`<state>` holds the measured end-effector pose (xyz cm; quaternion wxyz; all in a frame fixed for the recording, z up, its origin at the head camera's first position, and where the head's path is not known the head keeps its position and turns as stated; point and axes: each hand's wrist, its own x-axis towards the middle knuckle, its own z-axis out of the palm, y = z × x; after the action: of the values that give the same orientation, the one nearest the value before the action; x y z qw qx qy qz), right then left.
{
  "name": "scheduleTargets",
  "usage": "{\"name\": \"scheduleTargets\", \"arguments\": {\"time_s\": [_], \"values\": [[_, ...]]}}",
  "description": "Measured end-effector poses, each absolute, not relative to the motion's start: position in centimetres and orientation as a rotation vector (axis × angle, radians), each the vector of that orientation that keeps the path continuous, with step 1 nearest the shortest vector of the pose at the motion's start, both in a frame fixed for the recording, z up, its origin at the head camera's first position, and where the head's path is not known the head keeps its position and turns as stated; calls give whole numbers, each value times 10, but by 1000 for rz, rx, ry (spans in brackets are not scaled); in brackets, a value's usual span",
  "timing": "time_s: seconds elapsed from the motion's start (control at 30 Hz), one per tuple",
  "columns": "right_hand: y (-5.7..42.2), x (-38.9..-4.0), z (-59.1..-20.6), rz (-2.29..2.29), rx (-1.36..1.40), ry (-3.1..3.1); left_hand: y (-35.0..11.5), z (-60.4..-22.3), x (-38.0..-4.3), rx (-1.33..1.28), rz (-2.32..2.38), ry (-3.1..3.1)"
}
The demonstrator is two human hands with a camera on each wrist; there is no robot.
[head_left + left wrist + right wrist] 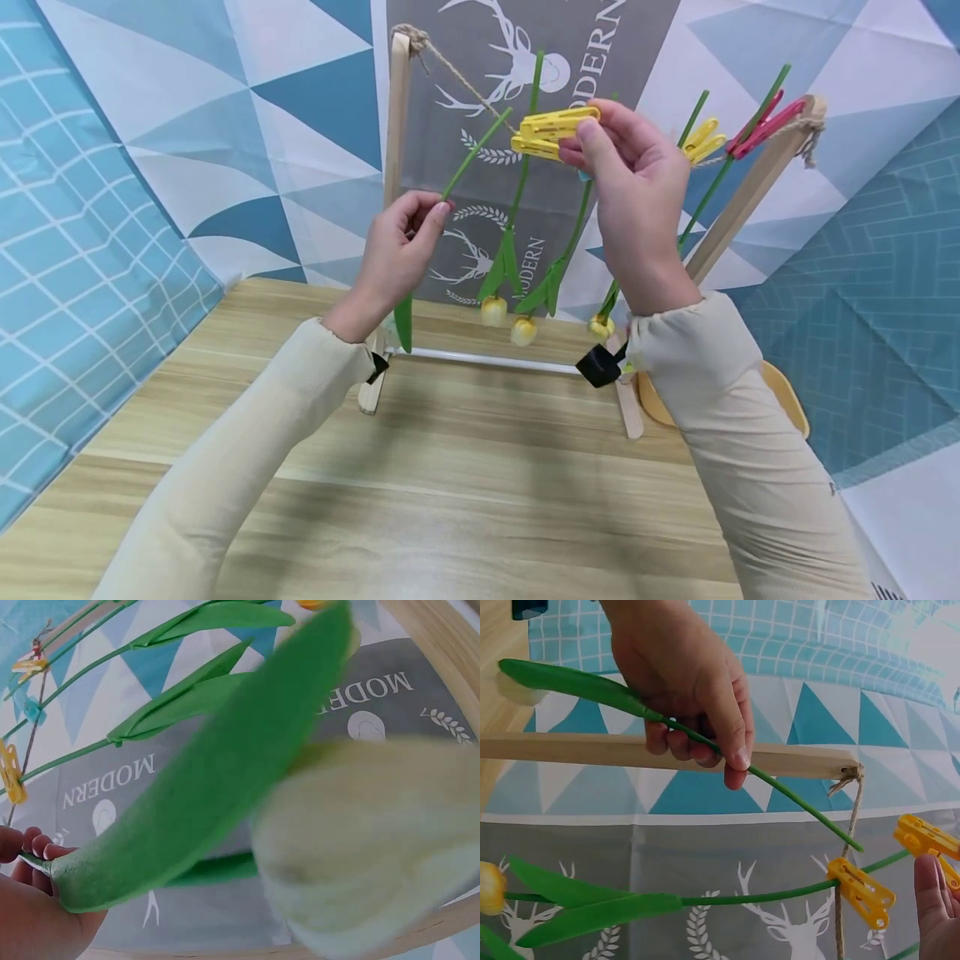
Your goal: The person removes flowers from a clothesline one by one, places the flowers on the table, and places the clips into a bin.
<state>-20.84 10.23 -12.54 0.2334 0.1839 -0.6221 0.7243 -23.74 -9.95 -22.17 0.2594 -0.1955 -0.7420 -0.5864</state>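
Note:
My left hand (405, 246) pinches the green stem (477, 152) of an artificial tulip, its cut end pointing up toward the rope. In the left wrist view the tulip's pale blossom (367, 840) and broad leaf (210, 772) hang close to the camera. Between thumb and fingers, my right hand (641, 183) holds a yellow clothespin (928, 841), just beside the stem's end. A second yellow clothespin (861, 892) grips the rope (853, 814) and another tulip's stem (757, 898), right below the held one in the head view.
Wooden posts (397, 117) hold up the rope. Several tulips hang head down from it, with a yellow clothespin (702, 142), a red one (767, 125) and a blue one (31, 709). A white rod (487, 358) joins the stand's feet. An orange container (787, 396) stands at right.

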Motion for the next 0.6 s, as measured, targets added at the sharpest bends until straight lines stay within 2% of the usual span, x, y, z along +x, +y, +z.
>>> {"name": "scheduleTargets", "arguments": {"time_s": [0.6], "values": [[160, -185, -174, 2202, 336, -1567, -109, -243, -224, -554, -1348, -2201]]}}
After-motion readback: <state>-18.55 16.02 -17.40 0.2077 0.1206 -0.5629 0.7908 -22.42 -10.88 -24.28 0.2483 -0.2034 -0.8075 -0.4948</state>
